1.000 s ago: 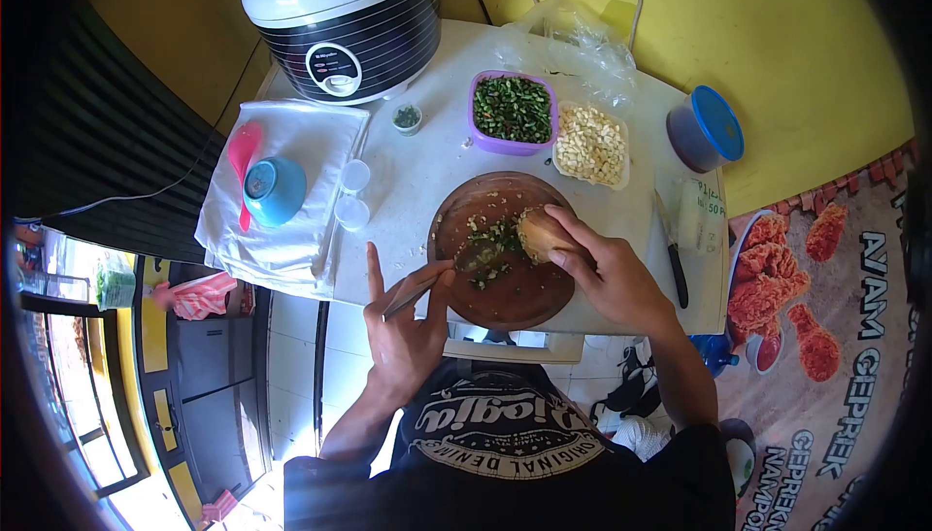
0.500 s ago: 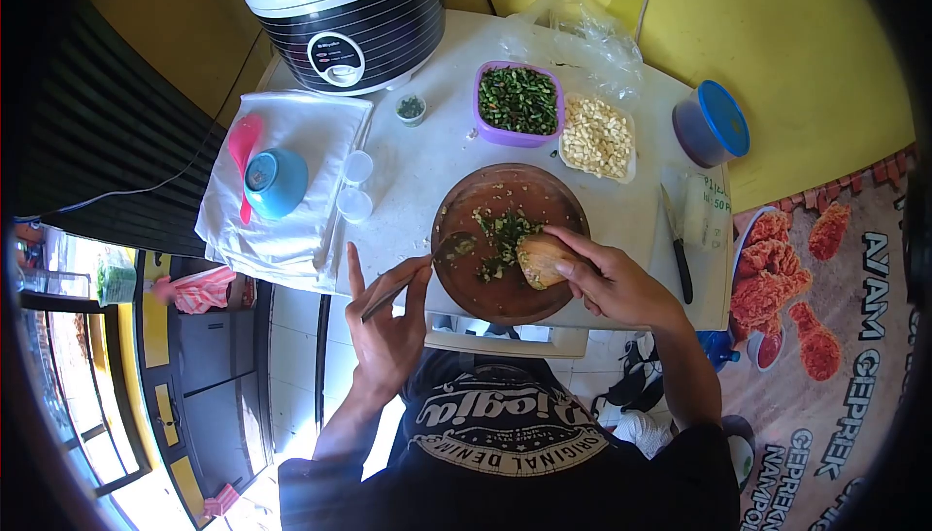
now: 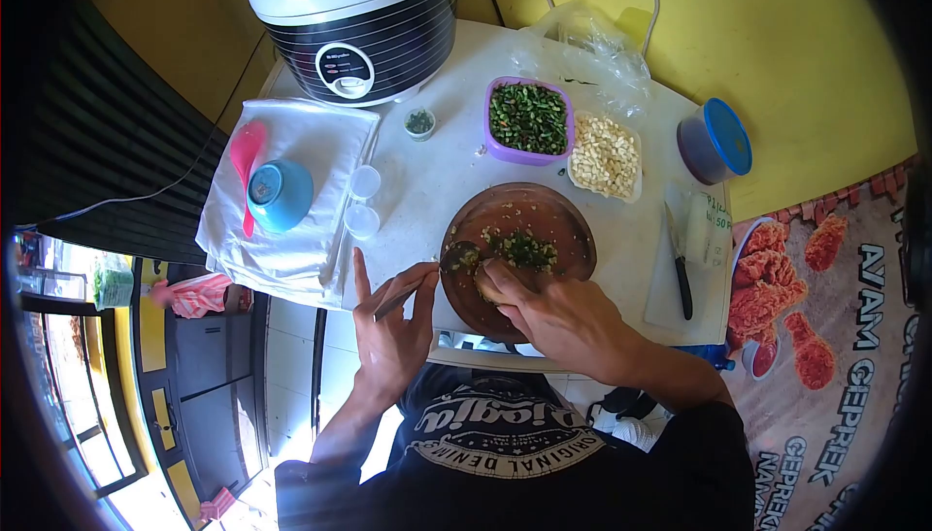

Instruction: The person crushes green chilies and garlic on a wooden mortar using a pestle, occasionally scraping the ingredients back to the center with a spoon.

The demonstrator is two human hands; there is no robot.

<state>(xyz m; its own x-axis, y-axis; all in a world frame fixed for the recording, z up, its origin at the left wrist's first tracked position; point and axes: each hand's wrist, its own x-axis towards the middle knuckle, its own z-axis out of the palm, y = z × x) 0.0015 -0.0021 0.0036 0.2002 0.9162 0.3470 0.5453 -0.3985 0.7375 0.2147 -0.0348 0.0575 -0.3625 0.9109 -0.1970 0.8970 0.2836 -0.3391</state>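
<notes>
A round brown mortar (image 3: 573, 220) sits at the table's front edge, with crushed green and pale bits (image 3: 529, 251) in it. My left hand (image 3: 396, 332) grips a metal spoon (image 3: 393, 303) by the handle, its index finger stretched out. The spoon's bowl rests inside the mortar's left side. My right hand (image 3: 573, 325) is wrapped round a wooden pestle (image 3: 497, 282), mostly covered by the fingers. Its working end is down in the mortar, close to the spoon.
Behind the mortar stand a purple tub (image 3: 488, 138) of chopped greens and a tub of pale chopped pieces (image 3: 604, 154). A knife (image 3: 682, 274) lies at right near a blue-lidded container (image 3: 716, 141). To the left are small cups (image 3: 362, 221), an upturned blue bowl (image 3: 282, 195) and a rice cooker (image 3: 364, 36).
My right hand has moved left across the mortar with the pestle, towards the spoon. The spoon stays at the mortar's left side. The whole view has shifted slightly.
</notes>
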